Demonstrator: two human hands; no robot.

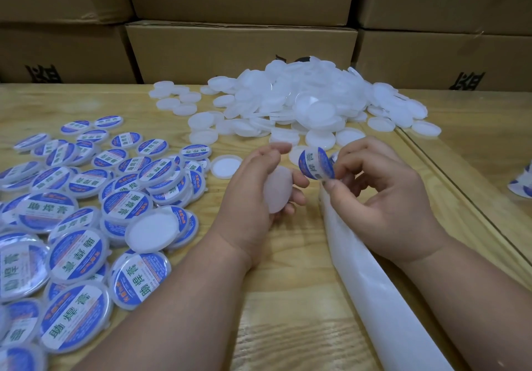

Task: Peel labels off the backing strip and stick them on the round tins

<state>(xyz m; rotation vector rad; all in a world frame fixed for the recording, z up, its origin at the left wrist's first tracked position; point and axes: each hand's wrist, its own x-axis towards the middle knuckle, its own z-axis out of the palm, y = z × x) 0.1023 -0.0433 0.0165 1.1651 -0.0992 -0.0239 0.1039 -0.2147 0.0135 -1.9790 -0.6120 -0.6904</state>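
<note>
My left hand (256,186) holds a blank white round tin (277,193) on edge, fingers curled round it. My right hand (377,189) pinches a blue and white round label (315,163), curled and partly lifted at the top end of the white backing strip (374,284). That strip runs from under my right hand down toward the near edge of the wooden table (288,298). The label hangs close to the right of the tin, apart from it.
Several labelled tins (86,212) are spread over the table's left side. A heap of blank white tins (302,102) lies at the back centre. Cardboard boxes (241,45) are stacked behind. A label roll piece (522,183) shows at the right edge.
</note>
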